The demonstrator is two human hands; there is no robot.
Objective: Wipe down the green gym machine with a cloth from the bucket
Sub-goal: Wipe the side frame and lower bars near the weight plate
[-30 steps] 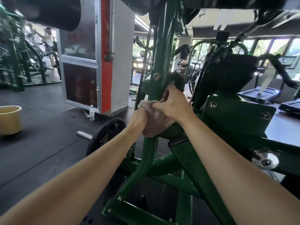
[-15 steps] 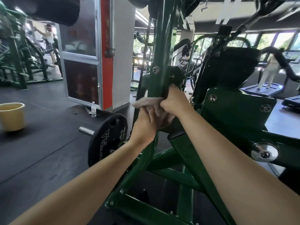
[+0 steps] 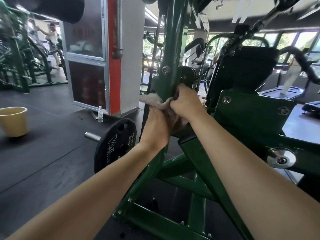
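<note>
Pinkish cloth (image 3: 152, 101), with left hand (image 3: 155, 127) and right hand (image 3: 185, 101) gripping it round the green machine's upright post (image 3: 174, 49), is riding higher than a second ago, nearing the bolted pivot (image 3: 187, 74): wiping is advancing upward.

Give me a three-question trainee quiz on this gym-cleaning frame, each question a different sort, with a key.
1. True or false: the pale yellow plastic bucket stands on the dark floor, apart from the green steel gym machine.
2. Choose: the crumpled beige cloth is pressed against A) the machine's upright green post, B) a treadmill belt, C) the bucket's rim.
3. Fill in: the cloth is gripped by ___ of the person's hands (left hand, right hand).
Key: 1 true; 2 A; 3 both.
</note>
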